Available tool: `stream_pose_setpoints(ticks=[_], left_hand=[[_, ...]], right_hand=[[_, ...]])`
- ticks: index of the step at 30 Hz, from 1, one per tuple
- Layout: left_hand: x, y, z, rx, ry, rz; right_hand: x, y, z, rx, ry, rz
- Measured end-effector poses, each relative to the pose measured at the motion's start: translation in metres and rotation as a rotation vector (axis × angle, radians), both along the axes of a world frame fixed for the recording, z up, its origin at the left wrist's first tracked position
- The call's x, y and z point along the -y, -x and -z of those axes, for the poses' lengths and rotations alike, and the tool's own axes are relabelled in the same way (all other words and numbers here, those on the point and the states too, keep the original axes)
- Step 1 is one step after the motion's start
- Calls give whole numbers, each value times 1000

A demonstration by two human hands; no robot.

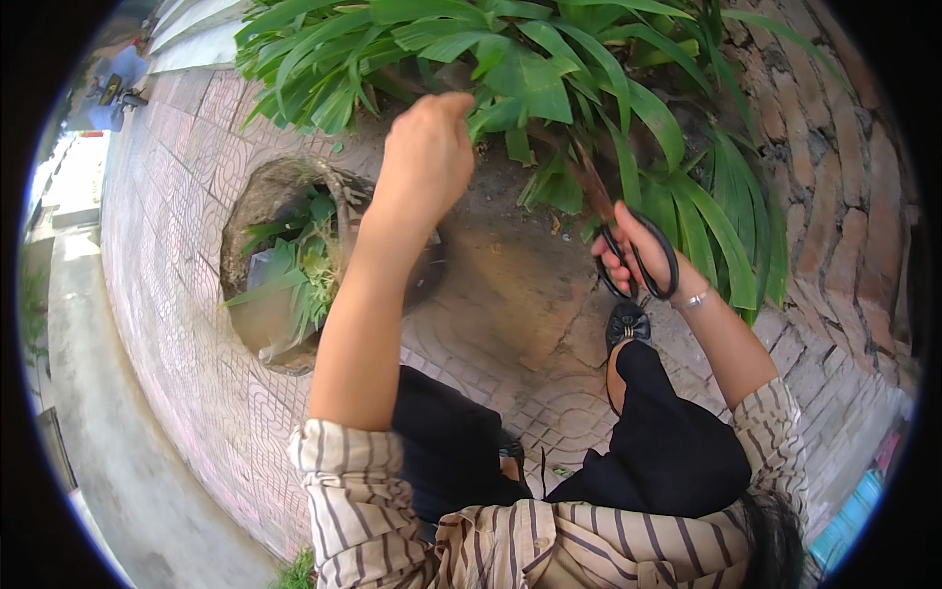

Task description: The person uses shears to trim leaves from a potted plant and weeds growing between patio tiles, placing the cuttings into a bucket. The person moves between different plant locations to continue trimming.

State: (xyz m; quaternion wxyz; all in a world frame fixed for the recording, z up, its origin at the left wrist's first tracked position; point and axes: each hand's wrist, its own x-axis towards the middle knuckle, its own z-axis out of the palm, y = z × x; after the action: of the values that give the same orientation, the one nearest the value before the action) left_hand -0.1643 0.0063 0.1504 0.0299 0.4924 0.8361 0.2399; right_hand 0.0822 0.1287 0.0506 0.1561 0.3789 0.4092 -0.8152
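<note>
My left hand (pixel 427 151) is raised at the near edge of a clump of long green strap-shaped leaves (pixel 530 92). Its fingers curl away from me, so whether they grip a leaf is hidden. In my right hand (pixel 639 254) is a pair of scissors with black loop handles (pixel 666 254). Their rusty brown blades (pixel 592 180) point up and left among the lower leaves. Several leaves have straight cut ends. Left of my left forearm stands a round, rough brown container (pixel 239 228) holding cut leaves (pixel 302 265) and what looks like clear plastic.
A rough brick wall (pixel 817 162) rises along the right. Patterned pink paving (pixel 184 243) surrounds a patch of bare soil (pixel 508 272). My black shoe (pixel 625 324) is just below the scissors. A concrete strip (pixel 110 412) runs along the left; a blue object (pixel 846 523) lies lower right.
</note>
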Motion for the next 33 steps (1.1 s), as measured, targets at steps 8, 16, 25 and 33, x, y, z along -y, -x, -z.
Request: stream_pose_setpoints(ticks=[8,16,25,33], left_hand=[[-54,73,82,400,116,-352],[-49,105,140,429,125,-330],[4,83,38,438,-208,-459],[165,64,-119,-361,-384,-739]], right_hand=[[-17,37,8,-4,58,11],[-24,37,7,-2,-70,-58],[-16,42,13,5,-41,-117],[-6,28,18,-46,70,-72]])
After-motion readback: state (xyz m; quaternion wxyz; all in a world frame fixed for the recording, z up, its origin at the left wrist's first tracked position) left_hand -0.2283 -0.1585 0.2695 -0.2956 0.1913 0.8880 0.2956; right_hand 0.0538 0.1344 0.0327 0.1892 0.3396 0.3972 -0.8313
